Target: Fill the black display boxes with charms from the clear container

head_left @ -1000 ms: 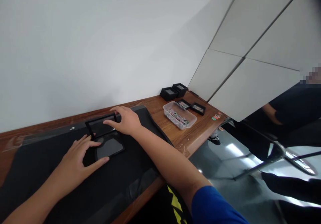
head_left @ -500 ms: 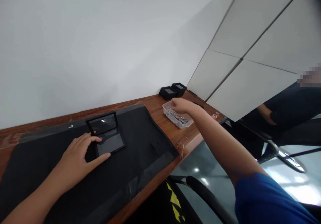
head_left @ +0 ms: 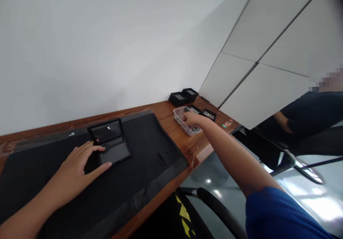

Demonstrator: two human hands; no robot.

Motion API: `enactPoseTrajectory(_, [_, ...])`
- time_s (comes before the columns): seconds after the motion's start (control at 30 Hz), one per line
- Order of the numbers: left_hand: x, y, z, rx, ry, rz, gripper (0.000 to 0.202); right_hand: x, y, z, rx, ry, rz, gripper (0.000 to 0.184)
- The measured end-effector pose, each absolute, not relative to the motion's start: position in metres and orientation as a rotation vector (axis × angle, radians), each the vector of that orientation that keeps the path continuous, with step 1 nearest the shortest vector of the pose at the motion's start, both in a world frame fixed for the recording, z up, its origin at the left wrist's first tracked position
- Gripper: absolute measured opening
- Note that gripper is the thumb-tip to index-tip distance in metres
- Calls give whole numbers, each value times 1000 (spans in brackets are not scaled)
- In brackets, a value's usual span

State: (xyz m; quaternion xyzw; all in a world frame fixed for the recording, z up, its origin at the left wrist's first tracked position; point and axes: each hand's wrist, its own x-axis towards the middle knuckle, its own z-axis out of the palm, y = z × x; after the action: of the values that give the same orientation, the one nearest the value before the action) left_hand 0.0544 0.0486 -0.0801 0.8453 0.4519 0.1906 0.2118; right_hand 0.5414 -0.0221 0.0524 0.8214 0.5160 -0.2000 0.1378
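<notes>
Black case (head_left: 115, 150) lies open on the black mat (head_left: 150, 153), left part of the tabletop (head_left: 165, 117), lid tilted up on the side towards the wall (head_left: 107, 46). Left hand (head_left: 80, 167) at the case's left side, thumb and fingers spread wide, thumb by the near corner, index finger by the hinge, covering part of that side. Right hand (head_left: 192, 118) reaches down into a clear plastic container (head_left: 183, 126), fingers curled inside; cannot tell whether they pinch anything. Small mixed-colour pieces (head_left: 197, 128) show at the container's near end, the rest blocked by the hand. Container sits on bare wood, right of the mat and apart from it. Just behind it, two flat black frames (head_left: 208, 114), the farther one partly cut off by the right hand. Two black box stacks (head_left: 178, 98) side by side near the wall, beyond the container. Small coloured round bits (head_left: 227, 124) near the tabletop's right edge. White panels (head_left: 264, 92) rise at the right end. Black chair armrest (head_left: 219, 207) sits below the right forearm, off the tabletop. Co-worker in dark clothing (head_left: 316, 112) far right, well apart from both hands, one forearm visible
</notes>
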Motion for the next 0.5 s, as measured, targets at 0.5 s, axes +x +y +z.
enactPoseTrajectory(0.5, [47, 54, -76, 2314, 1176, 480, 72, 556, -36, 59, 2629, 1685, -404, 29])
